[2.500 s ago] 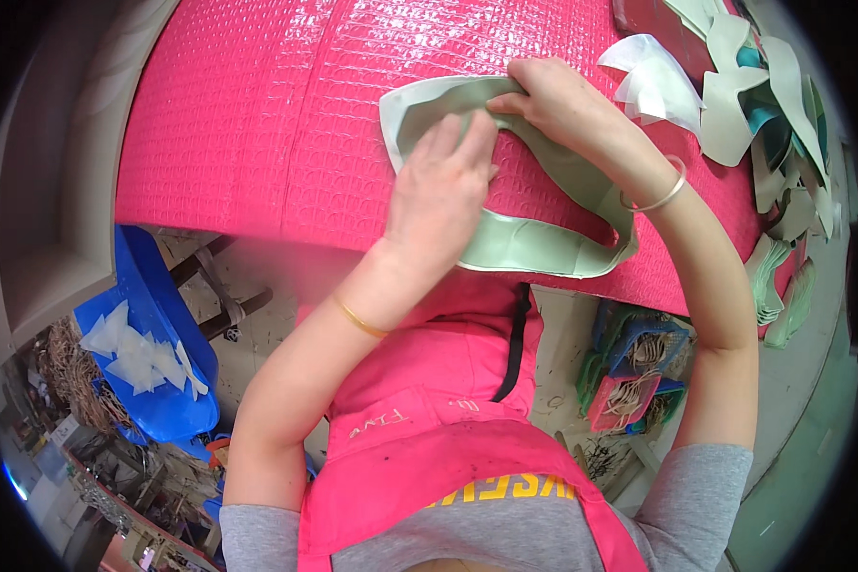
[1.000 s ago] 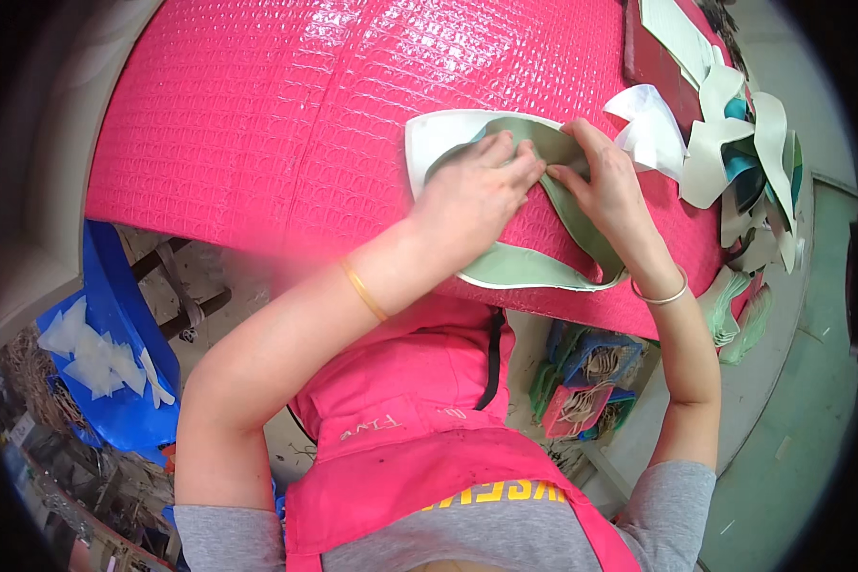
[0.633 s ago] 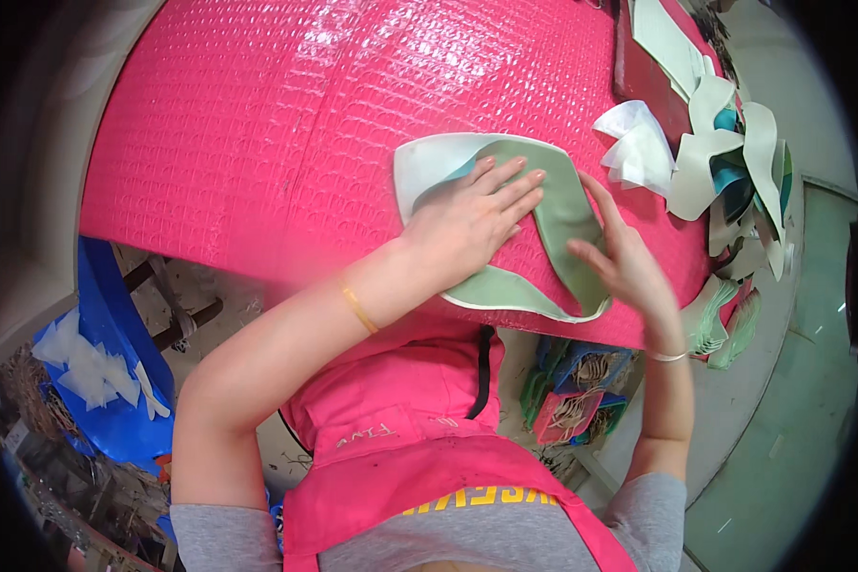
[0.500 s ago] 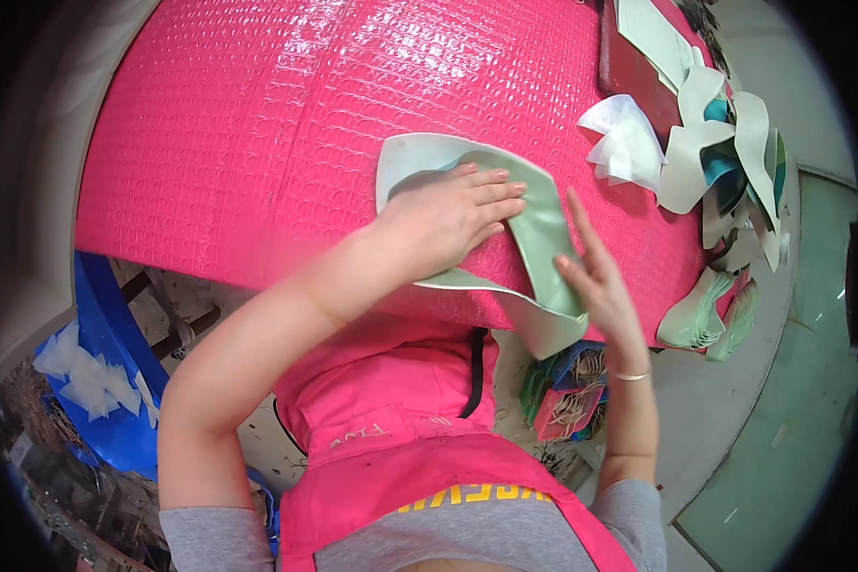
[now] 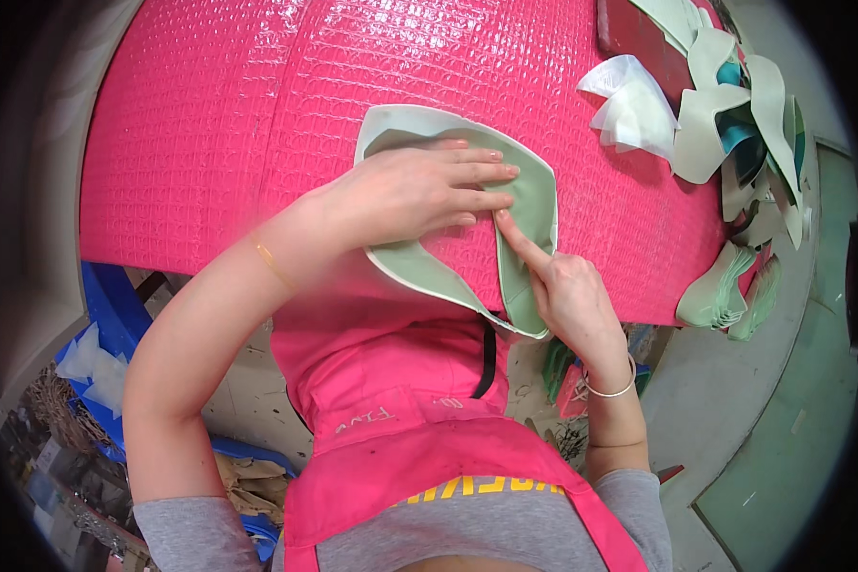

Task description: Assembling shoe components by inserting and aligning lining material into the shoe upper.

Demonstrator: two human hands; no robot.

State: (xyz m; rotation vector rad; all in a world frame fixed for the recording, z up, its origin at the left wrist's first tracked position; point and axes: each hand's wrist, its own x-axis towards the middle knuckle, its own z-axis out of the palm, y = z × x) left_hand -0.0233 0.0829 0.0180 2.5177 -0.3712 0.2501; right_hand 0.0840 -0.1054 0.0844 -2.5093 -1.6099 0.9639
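A curved pale green sheet piece (image 5: pixel 536 205), like leather or a shoe upper, lies looped on the pink table near its front edge. Its white-edged ends come together at the near right, and bare table shows inside the loop. My left hand (image 5: pixel 429 191) rests flat across the piece's left and middle part, fingers stretched to the right and slightly apart. From the right, my right hand (image 5: pixel 577 300) presses its straight index finger on the narrow inner strip. Its other fingers are curled in, and I see nothing held in them. The two hands' fingertips almost meet.
On the pink table (image 5: pixel 191 172), thin white sheets (image 5: pixel 634 119) lie at the right. Beyond them sit curved pale pieces (image 5: pixel 710 138) and a bundle of green pieces (image 5: pixel 720 291) at the edge. A blue bin (image 5: pixel 114 305) with white scraps stands below left.
My right hand has moved left and inward, from spread fingers at the piece's right side to one pressing index finger. The piece and my left hand have shifted slightly left and away.
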